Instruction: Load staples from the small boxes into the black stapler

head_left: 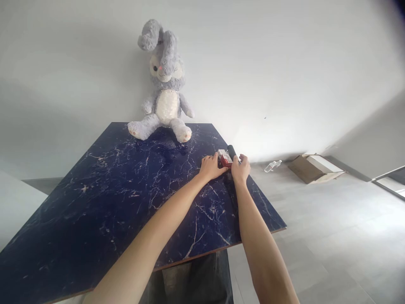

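Observation:
A small red and white box [225,158] lies between my two hands near the right edge of the dark blue marbled table [126,202]. On its left side is my left hand [210,167], fingers spread and thumb stretched along the near end of the box, seemingly touching it. My right hand [241,169] is at the box's right side with thumb and fingers apart; whether the thumb presses on the box is hard to make out. Just beyond that hand, against the box, lies a black cylinder [231,150], its near end partly hidden by my fingers.
A grey plush rabbit [167,105] sits at the table's far edge against the pale wall [268,63]. On the floor to the right are a clear plastic bottle [272,166] and a cardboard box [311,169]. Something black [193,280] stands under the table's near edge.

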Tool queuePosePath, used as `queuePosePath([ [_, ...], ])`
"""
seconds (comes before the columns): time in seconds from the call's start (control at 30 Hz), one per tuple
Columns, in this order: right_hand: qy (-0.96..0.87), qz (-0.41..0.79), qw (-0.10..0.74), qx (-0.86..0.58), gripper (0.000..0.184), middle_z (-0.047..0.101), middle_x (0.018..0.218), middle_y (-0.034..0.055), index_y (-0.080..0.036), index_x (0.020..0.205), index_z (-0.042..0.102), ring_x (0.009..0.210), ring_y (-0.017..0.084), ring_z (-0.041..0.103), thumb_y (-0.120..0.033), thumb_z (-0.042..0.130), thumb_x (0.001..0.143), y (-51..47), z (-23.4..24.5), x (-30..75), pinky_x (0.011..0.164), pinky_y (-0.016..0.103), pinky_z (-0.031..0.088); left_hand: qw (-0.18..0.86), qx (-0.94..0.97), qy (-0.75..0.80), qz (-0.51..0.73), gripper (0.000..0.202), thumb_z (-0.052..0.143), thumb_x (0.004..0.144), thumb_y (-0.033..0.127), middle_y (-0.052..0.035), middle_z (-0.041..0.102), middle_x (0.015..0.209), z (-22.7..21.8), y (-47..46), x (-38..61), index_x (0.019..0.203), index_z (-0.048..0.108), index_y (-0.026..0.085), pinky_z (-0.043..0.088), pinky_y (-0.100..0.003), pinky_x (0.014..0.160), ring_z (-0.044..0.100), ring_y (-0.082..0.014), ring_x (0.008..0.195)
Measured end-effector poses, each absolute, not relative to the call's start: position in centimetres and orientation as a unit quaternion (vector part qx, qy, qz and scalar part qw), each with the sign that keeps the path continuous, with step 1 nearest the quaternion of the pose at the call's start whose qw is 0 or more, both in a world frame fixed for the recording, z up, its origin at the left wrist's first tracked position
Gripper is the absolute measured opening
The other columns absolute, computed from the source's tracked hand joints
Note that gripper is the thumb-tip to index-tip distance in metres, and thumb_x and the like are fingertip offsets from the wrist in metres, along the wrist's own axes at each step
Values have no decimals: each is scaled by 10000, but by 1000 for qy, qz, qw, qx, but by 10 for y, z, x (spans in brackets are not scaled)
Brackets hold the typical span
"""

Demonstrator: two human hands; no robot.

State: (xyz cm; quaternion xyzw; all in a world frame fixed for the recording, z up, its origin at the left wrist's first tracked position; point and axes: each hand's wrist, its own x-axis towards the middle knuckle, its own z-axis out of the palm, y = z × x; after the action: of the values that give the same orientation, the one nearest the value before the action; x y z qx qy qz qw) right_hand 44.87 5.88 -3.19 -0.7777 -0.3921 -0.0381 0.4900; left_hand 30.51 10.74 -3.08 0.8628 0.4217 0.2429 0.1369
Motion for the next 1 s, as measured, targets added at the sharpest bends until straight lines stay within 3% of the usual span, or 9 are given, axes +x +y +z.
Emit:
queuePosePath([
  [0.07, -391, -117, 505, -761, 425, 644, 1228, 178, -129, 1241, 597, 1186, 310, 551, -371, 414, 942, 54, -26, 440, 1058, 457, 390, 128, 868, 414, 243, 812, 506, 902, 638, -225, 559, 1414, -32, 102, 283, 1486, 384, 87, 346, -488, 1084, 475, -388, 1325],
  [0.17, -452, -164, 505, -716, 407, 620, 1249, 172, -141, 1260, 577, 1222, 314, 520, -368, 405, 969, 48, -16, 415, 1076, 472, 379, 108, 873, 403, 252, 624, 429, 979, 520, -170, 599, 1375, -34, 95, 236, 1466, 448, 130, 333, -476, 1107, 481, -339, 1317],
  [0.33, -670, -59, 427, -604, 409, 582, 1353, 137, -199, 1352, 556, 1295, 280, 500, -337, 420, 991, 44, -13, 340, 1134, 451, 365, 93, 866, 423, 251, 447, 442, 995, 472, -105, 632, 1335, -38, 86, 136, 1303, 626, 206, 354, -488, 1116, 488, -306, 1306],
  [0.47, -800, 26, 326, -503, 447, 537, 1446, 115, -218, 1404, 550, 1331, 269, 479, -357, 484, 985, 48, -22, 284, 1150, 436, 362, 70, 870, 424, 241, 448, 426, 1009, 448, -124, 615, 1372, -38, 74, 74, 1291, 648, 180, 362, -485, 1138, 503, -293, 1310],
  [0.6, -849, 50, 235, -470, 409, 593, 1406, 96, -227, 1343, 623, 1308, 285, 496, -374, 514, 977, 51, -31, 265, 1130, 476, 375, 75, 878, 413, 230, 466, 384, 1023, 447, -122, 575, 1435, -35, 64, 55, 1313, 646, 193, 367, -511, 1145, 473, -304, 1353],
  [0.73, -852, 60, 235, -465, 420, 564, 1450, 99, -218, 1368, 613, 1350, 284, 474, -363, 484, 996, 54, -36, 270, 1154, 486, 361, 79, 876, 421, 221, 449, 423, 1007, 455, -116, 564, 1450, -32, 61, 58, 1319, 644, 221, 385, -559, 1116, 466, -327, 1352],
  [1.0, -857, 80, 236, -451, 451, 526, 1487, 112, -197, 1391, 597, 1406, 287, 444, -395, 465, 1008, 53, -40, 274, 1188, 491, 343, 69, 876, 425, 216, 426, 449, 1002, 430, -116, 555, 1456, -33, 61, 58, 1318, 638, 216, 382, -549, 1111, 451, -326, 1357],
])
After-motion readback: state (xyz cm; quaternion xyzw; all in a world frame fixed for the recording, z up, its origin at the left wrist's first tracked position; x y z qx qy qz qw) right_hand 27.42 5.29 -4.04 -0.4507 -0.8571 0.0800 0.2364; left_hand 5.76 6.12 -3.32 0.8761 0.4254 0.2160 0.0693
